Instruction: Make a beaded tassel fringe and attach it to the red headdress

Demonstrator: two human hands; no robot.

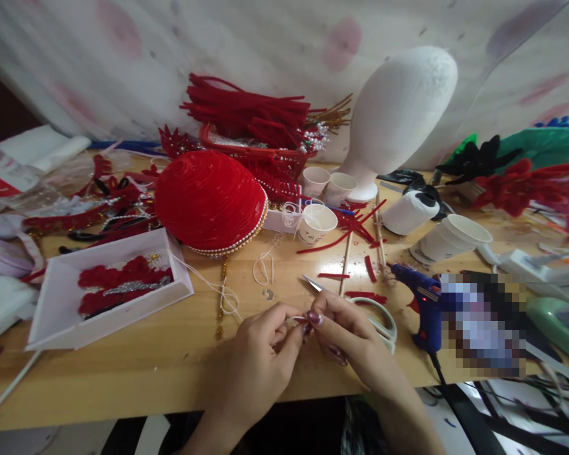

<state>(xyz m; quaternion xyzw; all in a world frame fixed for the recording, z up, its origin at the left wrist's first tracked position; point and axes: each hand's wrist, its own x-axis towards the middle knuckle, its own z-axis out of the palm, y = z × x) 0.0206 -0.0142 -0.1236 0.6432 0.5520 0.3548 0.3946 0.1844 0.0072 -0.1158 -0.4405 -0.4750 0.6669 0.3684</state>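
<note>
My left hand (263,354) is closed in a pinch on white thread (234,303), which trails in loose loops over the table to the white box. Against it, the fingertips of my right hand (348,332) press together on the same thread; anything smaller between the fingers is hidden. Pale-handled scissors (387,322) lie partly under my right hand, blade pointing up and left. Beyond my left hand rests a red velvety cap (208,199), edged with pearly beads and a hanging gold bead strand. More loose thread (264,268) lies beyond my hands.
On the left is a white box (52,309) with red flower pieces. A blue glue gun (424,306) is at the right. Behind stand paper cups (318,221), a thread spool (410,212), a white foam head (403,107) and a red basket (284,161) of red stems.
</note>
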